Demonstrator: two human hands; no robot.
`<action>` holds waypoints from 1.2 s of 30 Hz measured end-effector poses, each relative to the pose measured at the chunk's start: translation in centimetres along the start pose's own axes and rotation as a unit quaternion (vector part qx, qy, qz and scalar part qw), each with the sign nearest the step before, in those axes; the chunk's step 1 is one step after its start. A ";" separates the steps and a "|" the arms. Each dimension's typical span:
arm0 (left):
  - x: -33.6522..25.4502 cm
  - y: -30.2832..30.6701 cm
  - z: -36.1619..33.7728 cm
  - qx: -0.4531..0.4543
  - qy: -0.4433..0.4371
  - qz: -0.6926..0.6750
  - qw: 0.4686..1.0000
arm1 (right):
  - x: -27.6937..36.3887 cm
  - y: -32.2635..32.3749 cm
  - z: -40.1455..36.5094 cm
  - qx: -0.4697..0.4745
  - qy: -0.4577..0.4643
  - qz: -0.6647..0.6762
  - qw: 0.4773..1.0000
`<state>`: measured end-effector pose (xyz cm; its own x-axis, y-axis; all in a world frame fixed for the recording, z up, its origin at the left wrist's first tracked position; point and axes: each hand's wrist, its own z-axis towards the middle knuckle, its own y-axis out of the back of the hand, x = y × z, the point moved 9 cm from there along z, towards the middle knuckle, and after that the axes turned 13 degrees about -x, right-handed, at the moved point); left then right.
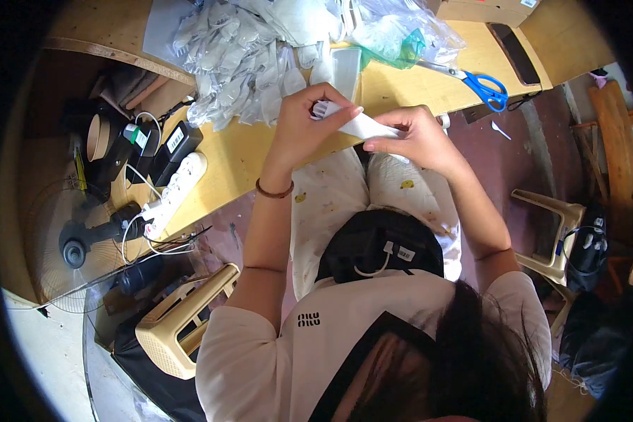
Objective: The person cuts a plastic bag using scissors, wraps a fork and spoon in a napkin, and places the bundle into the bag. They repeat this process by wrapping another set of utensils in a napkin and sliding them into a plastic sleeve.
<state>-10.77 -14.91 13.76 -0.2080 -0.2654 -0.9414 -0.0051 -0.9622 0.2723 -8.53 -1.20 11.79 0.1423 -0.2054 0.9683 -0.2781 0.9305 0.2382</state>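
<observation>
Above my lap, at the table's front edge, both my hands are closed on a folded white napkin (364, 126). My left hand (307, 130) also pinches a white plastic fork (321, 109), whose tines show between thumb and forefinger. The fork's handle is hidden, apparently behind the napkin. Thumb and fingers of my right hand (420, 138) grip the napkin's other end. Just beyond my left hand lies a large heap of white plastic cutlery (243, 63) in clear wrappers. Beside it is a stack of clear plastic sleeves (346, 65).
Blue-handled scissors (487, 91) and a dark phone (512, 53) lie on the table (390, 91) at right. A green plastic bag (404, 50) sits behind. At left are a power strip (177, 191) and fan (74, 246). Plastic stools (183, 320) stand either side.
</observation>
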 end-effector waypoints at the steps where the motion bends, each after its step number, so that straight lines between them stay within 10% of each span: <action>1: 0.2 0.0 0.1 -0.004 0.008 0.006 1.000 | 0.3 0.0 -0.1 -0.003 0.020 -0.039 0.999; 12: 1.0 -0.2 0.3 0.010 0.005 0.009 1.000 | 1.0 -0.3 -0.2 -0.004 0.046 -0.129 0.991; 36: -0.1 -0.1 -0.1 0.019 -0.023 0.021 0.999 | -2.0 -0.6 -0.1 0.015 -0.100 0.104 0.990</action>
<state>-10.68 -14.78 13.79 -0.2530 -0.3010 -0.9194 -0.0326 -0.9472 0.3190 -8.54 -1.36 9.65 -0.1098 -0.0695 0.9915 -0.3096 0.9503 0.0324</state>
